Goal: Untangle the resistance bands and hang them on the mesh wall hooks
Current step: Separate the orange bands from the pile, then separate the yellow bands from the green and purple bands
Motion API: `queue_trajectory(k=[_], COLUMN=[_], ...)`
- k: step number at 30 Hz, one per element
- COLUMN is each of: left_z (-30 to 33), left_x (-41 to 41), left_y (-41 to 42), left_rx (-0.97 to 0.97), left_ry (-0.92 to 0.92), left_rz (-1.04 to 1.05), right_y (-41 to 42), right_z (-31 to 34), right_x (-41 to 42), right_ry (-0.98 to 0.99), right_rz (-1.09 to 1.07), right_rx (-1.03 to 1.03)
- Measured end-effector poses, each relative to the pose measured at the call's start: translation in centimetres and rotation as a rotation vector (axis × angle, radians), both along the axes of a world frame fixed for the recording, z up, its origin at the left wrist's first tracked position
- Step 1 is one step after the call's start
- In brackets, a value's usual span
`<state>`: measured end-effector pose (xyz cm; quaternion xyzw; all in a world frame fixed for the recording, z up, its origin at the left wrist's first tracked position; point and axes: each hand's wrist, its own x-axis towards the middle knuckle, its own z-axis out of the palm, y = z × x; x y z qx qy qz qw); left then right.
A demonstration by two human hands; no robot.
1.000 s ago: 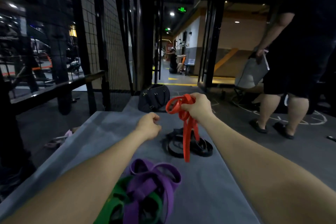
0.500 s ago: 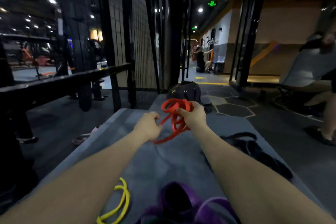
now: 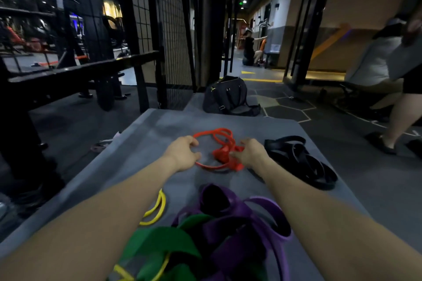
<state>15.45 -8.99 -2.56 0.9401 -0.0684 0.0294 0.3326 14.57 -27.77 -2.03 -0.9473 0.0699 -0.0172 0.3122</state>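
A tangled red resistance band (image 3: pixel 222 145) lies on the grey mat (image 3: pixel 146 143) in front of me. My left hand (image 3: pixel 182 153) holds its left loop, fingers curled on the strand. My right hand (image 3: pixel 250 151) pinches the knotted part on the right. A black band (image 3: pixel 299 159) lies in a heap to the right of my right hand. Close to me sits a pile of purple (image 3: pixel 242 219), green (image 3: pixel 159 244) and yellow (image 3: pixel 157 210) bands. The black mesh wall (image 3: pixel 169 29) rises at the far left of the mat.
A dark bag (image 3: pixel 228 96) sits on the floor past the mat's far end. A person (image 3: pixel 404 89) stands at the right edge of the view. Black rack bars (image 3: pixel 75 73) stand to the left. More people are far down the corridor.
Both hands have lowered the red band from the air down onto the mat and spread it out. The camera has tilted down, so the near pile of bands shows more.
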Motion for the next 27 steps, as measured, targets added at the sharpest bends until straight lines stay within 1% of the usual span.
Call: queue_trajectory(k=[3,8,16,21,23,27], left_z=[1.2,2.6,2.1,0.8,0.3,-0.9], left_x=[-3.2,-9.7,-20.2,-24.4,-25.4,-26.8], left_y=[0.3,1.8,4.9,6.6,7.6,10.0], left_rx=[-0.003,-0.006,-0.058,-0.052,-0.04,-0.086], left_ry=[-0.012,-0.005,0.003,-0.002,0.005,0.039], left_rz=[-0.022,-0.042,0.0,0.013,0.049,0.16], right_y=[0.7,2.9,5.9,7.4,8.0,9.1], right_z=[1.2,3.5,4.6,3.8,3.4,2.5], right_x=[-3.7,-11.1,-21.1,-24.9,-25.8,-26.9], right_ry=[-0.031,-0.065,-0.092,-0.08,-0.08,-0.076], right_rz=[0.011,0.104,0.124,0.127,0.13,0.156], right_rx=[0.015,-0.016,-0.082,-0.089,-0.074,-0.056])
